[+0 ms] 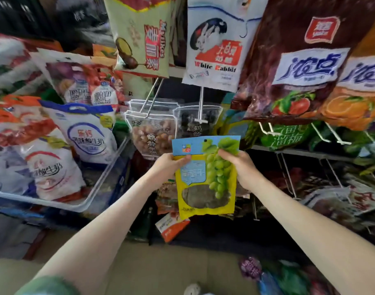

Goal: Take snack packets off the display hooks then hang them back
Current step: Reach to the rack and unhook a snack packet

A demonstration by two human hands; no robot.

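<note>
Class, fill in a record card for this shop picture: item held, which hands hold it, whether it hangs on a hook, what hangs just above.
Item held: grape packet
Hands: left hand and right hand, one gripping each side
On a hook: no, held free below a metal hook
Just above: clear packet of dark fruit on that hook

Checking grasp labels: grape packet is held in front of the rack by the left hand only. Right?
No, both hands hold it: left hand grips the grape packet at its left edge, right hand at its right, in front of the rack. Head view shows it.
</note>
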